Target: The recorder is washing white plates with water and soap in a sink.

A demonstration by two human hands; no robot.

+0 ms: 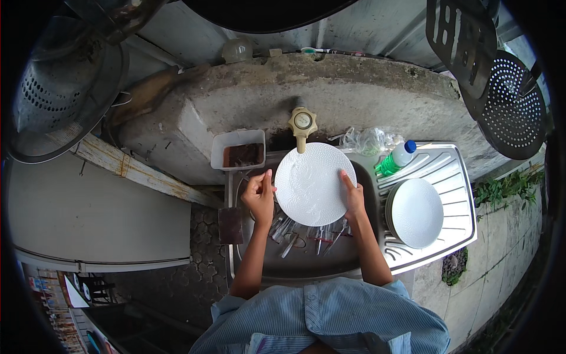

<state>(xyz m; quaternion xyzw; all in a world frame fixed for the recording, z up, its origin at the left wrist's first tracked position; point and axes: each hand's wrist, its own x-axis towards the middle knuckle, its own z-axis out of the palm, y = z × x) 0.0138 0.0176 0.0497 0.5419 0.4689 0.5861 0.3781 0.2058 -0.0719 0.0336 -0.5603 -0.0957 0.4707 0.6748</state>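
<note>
A white textured plate [315, 190] is under the cream plastic tap [302, 124], over the steel sink basin [309, 267]. My right hand [353, 194] grips its right edge, thumb on the face. At the plate's left edge is my left hand [260, 194], fingers curled together; whether it touches the rim or holds anything is unclear. Below the plate, glasses [279, 228] and cutlery [319, 244] lie in the basin, partly hidden. A stack of white dishes [418, 213] rests on the ribbed drainboard [457, 190] at the right.
Behind the stack is a green-liquid bottle with a blue cap [398, 158], near a clear plastic bag [369, 140]. A white tub [216, 152] and a dark red pad [230, 225] are at the sink's left side. A skimmer [513, 106] and slotted turner [464, 48] hang at upper right.
</note>
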